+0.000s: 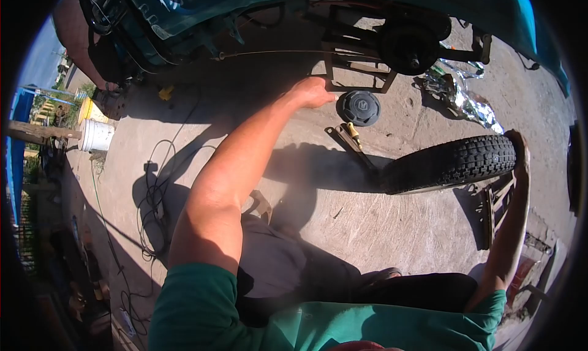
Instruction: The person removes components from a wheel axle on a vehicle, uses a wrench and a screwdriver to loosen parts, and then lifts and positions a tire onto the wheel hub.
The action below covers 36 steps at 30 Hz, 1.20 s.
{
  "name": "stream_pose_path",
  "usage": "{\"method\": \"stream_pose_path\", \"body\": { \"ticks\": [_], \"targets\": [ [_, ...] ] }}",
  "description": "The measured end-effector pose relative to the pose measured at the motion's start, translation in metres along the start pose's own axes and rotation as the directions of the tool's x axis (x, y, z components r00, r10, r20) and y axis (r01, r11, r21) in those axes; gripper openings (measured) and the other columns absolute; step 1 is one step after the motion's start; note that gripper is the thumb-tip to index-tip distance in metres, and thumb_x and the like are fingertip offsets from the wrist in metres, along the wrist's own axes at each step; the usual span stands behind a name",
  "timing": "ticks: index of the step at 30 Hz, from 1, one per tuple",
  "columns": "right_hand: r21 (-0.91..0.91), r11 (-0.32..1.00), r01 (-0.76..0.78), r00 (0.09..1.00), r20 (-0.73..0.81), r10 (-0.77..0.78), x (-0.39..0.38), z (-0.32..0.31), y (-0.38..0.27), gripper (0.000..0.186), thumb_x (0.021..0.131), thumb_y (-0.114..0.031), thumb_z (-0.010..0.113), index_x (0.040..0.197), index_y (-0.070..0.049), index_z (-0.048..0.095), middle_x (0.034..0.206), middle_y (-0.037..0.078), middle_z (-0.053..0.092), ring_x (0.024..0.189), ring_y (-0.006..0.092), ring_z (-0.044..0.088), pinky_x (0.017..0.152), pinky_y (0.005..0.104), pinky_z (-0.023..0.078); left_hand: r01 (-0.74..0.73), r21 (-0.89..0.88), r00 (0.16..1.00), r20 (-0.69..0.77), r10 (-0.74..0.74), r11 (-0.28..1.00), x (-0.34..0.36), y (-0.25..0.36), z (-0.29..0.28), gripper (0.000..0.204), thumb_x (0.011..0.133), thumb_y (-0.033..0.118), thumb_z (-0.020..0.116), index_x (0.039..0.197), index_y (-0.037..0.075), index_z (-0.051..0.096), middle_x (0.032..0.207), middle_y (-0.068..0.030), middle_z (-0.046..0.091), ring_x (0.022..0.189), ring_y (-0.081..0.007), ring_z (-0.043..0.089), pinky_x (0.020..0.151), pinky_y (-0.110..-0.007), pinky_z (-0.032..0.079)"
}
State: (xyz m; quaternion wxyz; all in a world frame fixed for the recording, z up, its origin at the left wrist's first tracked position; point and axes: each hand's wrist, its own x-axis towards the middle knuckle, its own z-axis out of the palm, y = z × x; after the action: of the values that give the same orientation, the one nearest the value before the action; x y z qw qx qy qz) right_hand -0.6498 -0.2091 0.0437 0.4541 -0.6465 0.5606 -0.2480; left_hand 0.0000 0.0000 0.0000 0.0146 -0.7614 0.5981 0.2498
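Note:
My left hand (pixel 315 92) reaches forward with curled fingers beside the metal frame (pixel 388 80) under the teal vehicle and just left of a round dark hubcap (pixel 359 108); what it holds, if anything, is hard to make out. My right hand (pixel 517 144) grips a black knobbly tire (pixel 453 162) by its right end, the tire tilted on the concrete (pixel 380 228). A yellow-handled tool (pixel 354 134) and a long metal tool (pixel 343 139) lie below the hubcap. A dark wheel hub (pixel 409 48) shows on the vehicle's underside.
The teal vehicle (pixel 208 5) spans the top. Crumpled foil (pixel 468 109) lies at right, a slatted metal piece (pixel 493 213) below the tire. Coiled cable (pixel 153 216), a white bucket (pixel 96 136), a wooden post (pixel 37 132) and a small yellow object (pixel 165 92) are at left.

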Motion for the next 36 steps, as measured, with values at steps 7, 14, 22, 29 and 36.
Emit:
{"method": "stream_pose_path", "body": {
  "ticks": [7, 14, 22, 29, 36],
  "targets": [
    [-0.031, 0.971, 0.237, 0.966, -0.1, -0.239, -0.037, 0.039, -0.033, 0.043, 0.099, -0.045, 0.057, 0.105, -0.005, 0.073, 0.098, 0.005, 0.07, 0.096, 0.0162, 0.064, 0.092, 0.0319, 0.048, 0.012, -0.532, 1.0, 0.012, -0.007, 0.847, 0.001, 0.036, -0.023, 0.05, 0.089, 0.051, 0.074, 0.09, 0.002, 0.077, 0.072, -0.0068, 0.069, 0.062, -0.0138, 0.062, 0.066, -0.032, 0.051],
    [-0.117, 0.961, 0.25, 0.958, -0.116, -0.263, -0.025, 0.006, -0.015, 0.041, 0.099, -0.043, 0.057, 0.103, -0.005, 0.073, 0.097, 0.006, 0.07, 0.095, 0.0164, 0.064, 0.092, 0.0319, 0.048, -0.166, -0.651, 0.982, -0.178, 0.064, 0.741, 0.02, 0.084, -0.042, 0.041, 0.088, 0.044, 0.078, 0.09, 0.003, 0.079, 0.075, -0.0036, 0.07, 0.059, -0.0097, 0.057, 0.063, -0.029, 0.049],
    [-0.069, 0.982, 0.176, 0.974, -0.131, -0.183, -0.014, -0.013, 0.02, 0.041, 0.099, -0.042, 0.057, 0.101, -0.004, 0.073, 0.097, 0.006, 0.07, 0.094, 0.0167, 0.064, 0.092, 0.0319, 0.048, -0.23, -0.652, 0.966, -0.242, 0.089, 0.723, 0.034, 0.103, -0.036, 0.056, 0.088, 0.056, 0.072, 0.104, 0.002, 0.072, 0.077, -0.0081, 0.07, 0.06, -0.0163, 0.066, 0.067, -0.034, 0.056],
    [-0.028, 0.984, 0.178, 0.98, -0.089, -0.18, -0.014, -0.029, 0.034, 0.04, 0.098, -0.041, 0.058, 0.099, -0.004, 0.072, 0.096, 0.005, 0.07, 0.093, 0.0168, 0.064, 0.091, 0.0315, 0.048, -0.236, -0.735, 0.966, -0.247, 0.074, 0.635, 0.054, 0.102, -0.032, 0.048, 0.091, 0.049, 0.074, 0.116, 0.008, 0.07, 0.087, -0.0046, 0.073, 0.058, -0.0138, 0.061, 0.058, -0.029, 0.053],
    [0.111, 0.993, 0.051, 0.99, -0.134, -0.036, -0.017, -0.025, 0.033, 0.041, 0.098, -0.042, 0.059, 0.099, -0.004, 0.072, 0.095, 0.005, 0.071, 0.091, 0.0161, 0.064, 0.09, 0.0312, 0.049, -0.39, -0.604, 0.905, -0.39, 0.168, 0.695, 0.066, 0.093, -0.03, 0.047, 0.091, 0.043, 0.076, 0.117, 0.005, 0.069, 0.089, -0.0081, 0.072, 0.075, -0.0175, 0.065, 0.064, -0.034, 0.054]
  ]
}}
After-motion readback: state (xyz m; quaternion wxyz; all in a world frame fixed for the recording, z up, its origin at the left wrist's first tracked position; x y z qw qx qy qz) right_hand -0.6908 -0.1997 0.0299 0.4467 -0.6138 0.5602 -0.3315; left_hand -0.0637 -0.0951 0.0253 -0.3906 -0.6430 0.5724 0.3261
